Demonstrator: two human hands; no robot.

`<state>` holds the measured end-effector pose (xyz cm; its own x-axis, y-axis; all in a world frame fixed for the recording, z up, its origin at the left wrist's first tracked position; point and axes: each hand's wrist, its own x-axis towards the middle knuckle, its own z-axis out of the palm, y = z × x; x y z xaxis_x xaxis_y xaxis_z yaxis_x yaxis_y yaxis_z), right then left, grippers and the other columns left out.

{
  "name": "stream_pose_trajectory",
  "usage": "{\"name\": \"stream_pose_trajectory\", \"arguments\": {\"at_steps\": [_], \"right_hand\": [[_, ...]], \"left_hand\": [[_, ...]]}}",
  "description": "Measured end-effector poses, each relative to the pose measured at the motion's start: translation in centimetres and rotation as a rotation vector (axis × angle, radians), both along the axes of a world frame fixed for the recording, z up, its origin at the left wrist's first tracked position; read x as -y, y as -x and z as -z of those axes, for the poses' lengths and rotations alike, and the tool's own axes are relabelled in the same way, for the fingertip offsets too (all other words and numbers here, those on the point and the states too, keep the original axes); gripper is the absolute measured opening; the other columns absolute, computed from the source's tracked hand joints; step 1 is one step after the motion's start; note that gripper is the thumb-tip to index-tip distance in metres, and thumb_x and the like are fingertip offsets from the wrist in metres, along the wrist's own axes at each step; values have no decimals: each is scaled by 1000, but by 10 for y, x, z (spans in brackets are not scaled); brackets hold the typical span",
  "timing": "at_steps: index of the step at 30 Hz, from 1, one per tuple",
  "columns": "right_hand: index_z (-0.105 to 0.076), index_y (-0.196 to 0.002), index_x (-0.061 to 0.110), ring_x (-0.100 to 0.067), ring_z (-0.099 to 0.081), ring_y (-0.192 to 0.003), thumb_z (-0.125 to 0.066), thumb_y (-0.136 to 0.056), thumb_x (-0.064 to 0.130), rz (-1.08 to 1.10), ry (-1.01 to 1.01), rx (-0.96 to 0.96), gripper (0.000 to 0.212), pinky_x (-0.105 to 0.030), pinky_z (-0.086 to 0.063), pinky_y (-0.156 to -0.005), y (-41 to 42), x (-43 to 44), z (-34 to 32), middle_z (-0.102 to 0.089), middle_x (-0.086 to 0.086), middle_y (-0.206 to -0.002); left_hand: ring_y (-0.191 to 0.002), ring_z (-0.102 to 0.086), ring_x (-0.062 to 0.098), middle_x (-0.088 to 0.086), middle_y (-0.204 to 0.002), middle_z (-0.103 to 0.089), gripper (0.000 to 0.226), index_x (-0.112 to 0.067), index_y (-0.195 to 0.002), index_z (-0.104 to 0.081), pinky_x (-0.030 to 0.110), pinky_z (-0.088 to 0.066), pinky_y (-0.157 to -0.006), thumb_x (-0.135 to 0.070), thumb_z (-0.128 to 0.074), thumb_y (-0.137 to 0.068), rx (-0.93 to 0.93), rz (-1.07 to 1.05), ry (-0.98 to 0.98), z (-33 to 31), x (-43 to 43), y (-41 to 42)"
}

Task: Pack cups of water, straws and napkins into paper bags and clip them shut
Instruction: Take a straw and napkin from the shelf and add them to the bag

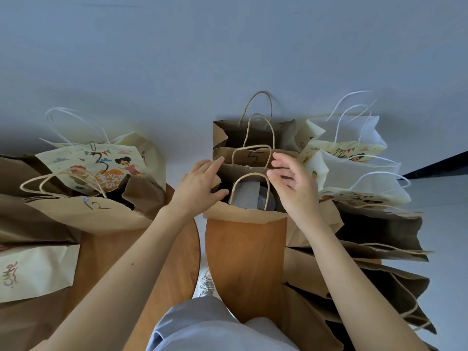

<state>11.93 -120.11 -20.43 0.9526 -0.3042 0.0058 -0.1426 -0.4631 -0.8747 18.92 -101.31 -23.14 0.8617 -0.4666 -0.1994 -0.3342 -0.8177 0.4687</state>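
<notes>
A brown paper bag [243, 212] marked "5" stands open on the right wooden table [243, 262]. Inside it I see a clear lidded cup [264, 201] and a white napkin [244, 197]. My left hand [200, 186] rests on the bag's left rim, thumb at the opening, fingers stretched toward the far wall. My right hand [291, 183] hovers at the right rim with relaxed, spread fingers, its fingertips near the front handle [249, 176]. Neither hand holds anything.
A second open brown bag [253, 135] stands behind. White printed bags [354, 158] and flattened brown bags [367, 239] crowd the right. On the left table [131, 262] are a brown bag marked "2" [83, 211] and a printed bag clipped with a paperclip [93, 146].
</notes>
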Motion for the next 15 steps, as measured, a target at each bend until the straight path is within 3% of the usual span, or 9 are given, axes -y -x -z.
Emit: {"name": "stream_pose_trajectory", "arguments": {"at_steps": [6, 15], "right_hand": [[-56, -120, 23, -3, -57, -99, -58, -90, 17, -54, -11, 54, 31, -13, -47, -83, 31, -11, -17, -59, 12, -108], [-58, -119, 21, 15, -50, -90, -55, -92, 24, -452, 8, -11, 27, 3, -36, -76, 105, -55, -21, -56, 15, -101]], "left_hand": [[-135, -30, 20, 1, -144, -41, 60, -23, -144, -28, 35, -35, -104, -34, -54, -92, 90, -98, 43, -27, -17, 37], [-122, -44, 20, -1, -130, -54, 48, -23, -135, -45, 42, -43, -96, -31, -57, -89, 204, -345, 73, -59, -73, 175]]}}
